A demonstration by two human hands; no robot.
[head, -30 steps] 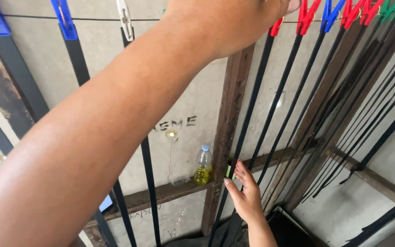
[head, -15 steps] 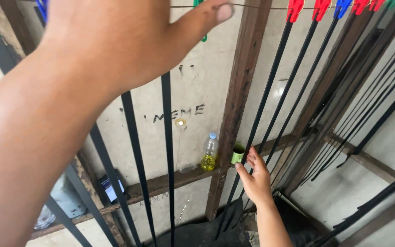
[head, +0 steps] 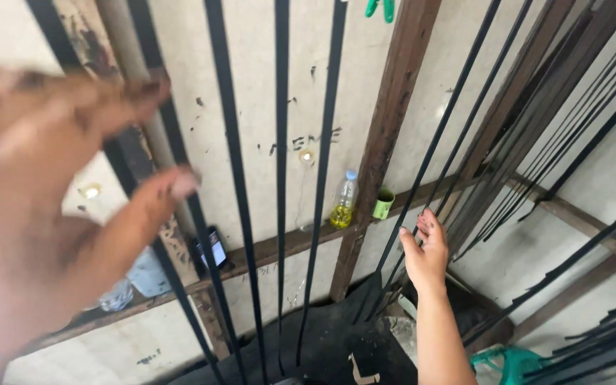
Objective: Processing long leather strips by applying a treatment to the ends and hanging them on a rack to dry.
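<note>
Dozens of black strips (head: 326,164) hang down the wall (head: 265,85) here, bottoms pooling in a dark pile on the floor. Right hand (head: 425,253) is low, fingers spread and loose, just brushing a couple of strips near the brown post (head: 386,142), not pinching anything. Left hand (head: 73,185) is up close to the camera and blurry, fingers apart, nearest the leftmost strips; can't tell if it's touching one. A bottle (head: 344,203) of yellow liquid and a green cup (head: 383,203) sit on the ledge behind, phone (head: 214,248) further left, green clip (head: 381,7) up top. My take: best to run one strip at a time between the fingers, keeping it flat so it doesn't twist or snag its neighbours.
</note>
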